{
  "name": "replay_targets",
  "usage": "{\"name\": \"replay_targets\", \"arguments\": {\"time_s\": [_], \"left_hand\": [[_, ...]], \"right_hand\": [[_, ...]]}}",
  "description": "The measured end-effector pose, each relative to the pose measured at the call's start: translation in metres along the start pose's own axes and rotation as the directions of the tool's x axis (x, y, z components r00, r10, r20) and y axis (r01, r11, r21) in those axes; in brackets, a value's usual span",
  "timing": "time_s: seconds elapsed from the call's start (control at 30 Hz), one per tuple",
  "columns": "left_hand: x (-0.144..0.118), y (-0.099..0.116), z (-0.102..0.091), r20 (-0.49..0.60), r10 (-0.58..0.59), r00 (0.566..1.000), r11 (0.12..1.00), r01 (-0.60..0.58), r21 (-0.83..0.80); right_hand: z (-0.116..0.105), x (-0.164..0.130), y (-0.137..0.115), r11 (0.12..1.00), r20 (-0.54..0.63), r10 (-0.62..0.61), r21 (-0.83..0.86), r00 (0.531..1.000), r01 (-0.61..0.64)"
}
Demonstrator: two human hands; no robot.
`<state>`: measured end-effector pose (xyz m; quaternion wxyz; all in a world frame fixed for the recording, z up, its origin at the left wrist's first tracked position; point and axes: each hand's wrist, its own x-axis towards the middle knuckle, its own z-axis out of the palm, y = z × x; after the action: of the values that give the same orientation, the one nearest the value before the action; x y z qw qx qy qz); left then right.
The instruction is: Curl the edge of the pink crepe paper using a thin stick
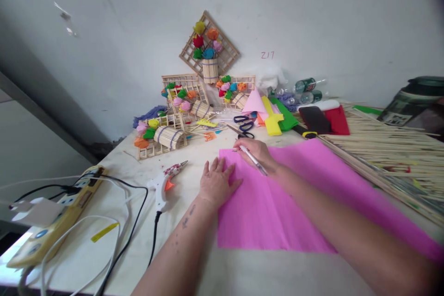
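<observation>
A large sheet of pink crepe paper [263, 212] lies spread on the table. My left hand [217, 184] rests flat on its left edge, fingers spread. My right hand [256, 153] is closed around a white pen [254, 161], over the sheet's far left part. The pen's tip is near the paper's top edge; whether it touches I cannot tell. Just beyond that hand lie dark-handled scissors [244, 126]. To the left of my left hand sits a white hot glue gun [161, 189] with an orange trigger.
Stick lattices with paper flowers [163, 136] stand at the back, one on the wall. A yellow power strip [57, 222] and cables occupy the left. Yellow and green paper [273, 120], a dark phone [315, 120], thin sticks [381, 143] and a dark jar [411, 99] are at right.
</observation>
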<state>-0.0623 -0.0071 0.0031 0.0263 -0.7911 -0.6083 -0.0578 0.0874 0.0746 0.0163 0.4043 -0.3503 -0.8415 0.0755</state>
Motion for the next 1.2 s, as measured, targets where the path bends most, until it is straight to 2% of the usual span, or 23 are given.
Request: {"name": "replay_targets", "arguments": {"time_s": [0.1,0.27,0.57,0.8,0.97,1.2], "left_hand": [[0.0,-0.001,0.0,0.0,0.002,1.0,1.0,-0.002,0.006],[-0.001,-0.001,-0.007,-0.062,0.011,0.998,1.0,-0.012,-0.011],[0.001,0.002,-0.015,-0.08,-0.017,0.997,0.998,0.013,-0.056],[0.0,0.001,-0.013,-0.088,-0.078,0.993,0.993,0.069,-0.099],[0.0,-0.001,-0.005,-0.103,-0.043,0.994,0.996,0.035,-0.078],[0.0,0.0,-0.005,-0.092,-0.012,0.996,1.0,0.011,-0.011]], "right_hand": [[0.011,-0.016,0.003,0.996,-0.024,0.056,0.071,0.998,-0.054],[0.021,-0.023,0.004,0.999,0.032,0.002,0.054,0.999,-0.004],[0.02,-0.024,0.003,0.997,0.079,-0.018,0.074,0.997,0.012],[0.018,-0.024,0.001,0.994,0.096,-0.074,0.084,0.993,0.066],[0.019,-0.023,0.0,0.992,0.119,-0.104,0.085,0.987,0.094],[0.023,-0.025,0.007,0.997,0.044,0.055,0.05,0.998,-0.057]]}}
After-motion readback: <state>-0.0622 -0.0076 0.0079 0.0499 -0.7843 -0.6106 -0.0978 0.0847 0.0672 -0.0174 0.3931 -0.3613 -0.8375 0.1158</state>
